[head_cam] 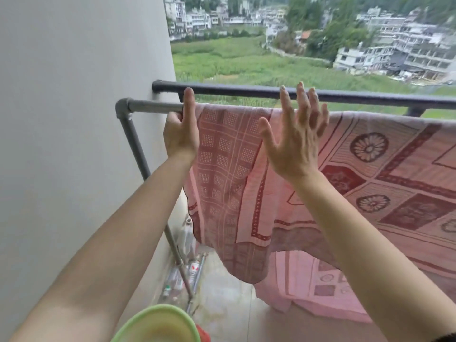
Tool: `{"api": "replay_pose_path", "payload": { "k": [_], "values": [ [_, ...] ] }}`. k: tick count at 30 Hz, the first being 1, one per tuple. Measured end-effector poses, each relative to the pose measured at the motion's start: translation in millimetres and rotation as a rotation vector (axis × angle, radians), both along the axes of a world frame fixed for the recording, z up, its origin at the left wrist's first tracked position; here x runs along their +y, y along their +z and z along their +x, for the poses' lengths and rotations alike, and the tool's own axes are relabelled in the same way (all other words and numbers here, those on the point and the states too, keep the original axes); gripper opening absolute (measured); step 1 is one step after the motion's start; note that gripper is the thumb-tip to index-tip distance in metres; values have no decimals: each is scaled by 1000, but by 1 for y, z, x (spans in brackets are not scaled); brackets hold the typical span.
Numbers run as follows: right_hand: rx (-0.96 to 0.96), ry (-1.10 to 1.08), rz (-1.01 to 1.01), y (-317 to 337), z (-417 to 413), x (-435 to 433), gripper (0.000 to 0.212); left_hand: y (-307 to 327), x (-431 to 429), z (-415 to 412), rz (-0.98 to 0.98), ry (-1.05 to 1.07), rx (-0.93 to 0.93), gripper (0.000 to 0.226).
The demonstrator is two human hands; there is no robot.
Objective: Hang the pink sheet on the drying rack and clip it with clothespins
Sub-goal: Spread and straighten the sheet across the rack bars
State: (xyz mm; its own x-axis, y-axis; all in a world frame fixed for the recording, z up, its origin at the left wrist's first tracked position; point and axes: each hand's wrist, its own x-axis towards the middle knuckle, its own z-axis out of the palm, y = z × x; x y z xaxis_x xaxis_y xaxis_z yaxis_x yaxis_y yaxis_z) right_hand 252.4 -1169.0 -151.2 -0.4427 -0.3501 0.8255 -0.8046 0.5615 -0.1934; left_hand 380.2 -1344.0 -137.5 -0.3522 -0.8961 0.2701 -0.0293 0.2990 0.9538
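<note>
Your pink sheet point(333, 169) was already draped over the rack's rail point(153, 107). Left hand point(181, 134) gripped its bunched end there, right hand point(296, 137) hovered spread, holding nothing. I'd have slid that bunch out flat before clipping, no clothespins in sight anyway.

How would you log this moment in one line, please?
pink sheet draped over rack bar | left hand at sheet edge | right hand open | no clothespins visible

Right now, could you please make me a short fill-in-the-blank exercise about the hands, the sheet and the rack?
1. The pink sheet is draped over the grey ____ of the drying rack.
2. The left hand grips the sheet's ____ end.
3. The right hand is ____, fingers spread.
4. The basin below is ____ in colour.

Answers: bar; left; open; green
</note>
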Motion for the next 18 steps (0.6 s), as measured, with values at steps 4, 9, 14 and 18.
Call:
{"api": "replay_pose_path", "payload": {
  "k": [4, 9, 14, 18],
  "values": [
    [8, 11, 138, 3, -2, 2, 53, -8, -3, -1, -317, 263, -117, 48],
    [226, 71, 82, -27, 11, -10, 38, -68, -15, 37, -353, 462, -86, 45],
    [94, 310, 336, -71, 42, -15, 39, -161, -24, 84, -53, 391, -729, 50],
    [154, 394, 287, -65, 43, -6, 21, -181, -40, 120, 238, 144, -1187, 51]
  ]
}}
